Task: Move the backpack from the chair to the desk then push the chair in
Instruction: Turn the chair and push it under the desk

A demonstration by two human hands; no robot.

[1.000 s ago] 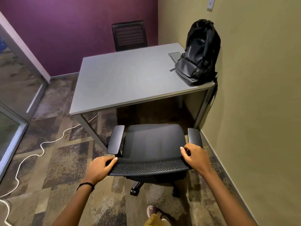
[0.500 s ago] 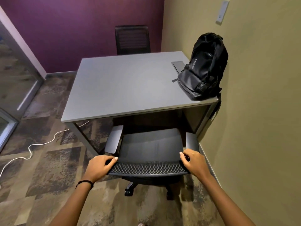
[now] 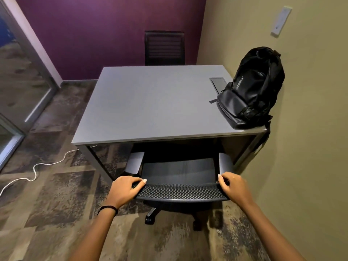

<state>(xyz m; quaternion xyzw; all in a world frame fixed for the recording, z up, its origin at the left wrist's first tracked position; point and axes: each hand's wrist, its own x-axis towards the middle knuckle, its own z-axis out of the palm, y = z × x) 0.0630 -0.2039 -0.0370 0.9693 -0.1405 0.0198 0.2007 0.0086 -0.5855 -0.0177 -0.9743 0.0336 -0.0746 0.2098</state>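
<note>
A black backpack (image 3: 252, 89) stands upright on the right end of the grey desk (image 3: 150, 106), leaning against the tan wall. The black mesh-back office chair (image 3: 178, 174) faces the desk, its seat front and armrest tips under the desktop edge. My left hand (image 3: 125, 191) grips the left end of the chair's mesh backrest top. My right hand (image 3: 233, 187) grips the right end of the same backrest.
A second black chair (image 3: 164, 47) stands behind the desk against the purple wall. A white cable (image 3: 35, 170) snakes over the carpet at left. A glass partition (image 3: 20, 76) runs along the left. The tan wall is close on the right, with a wall plate (image 3: 281, 20).
The chair has rolled forward toward the desk with both hands on its backrest; its seat now reaches under the desktop. The backpack has not moved.
</note>
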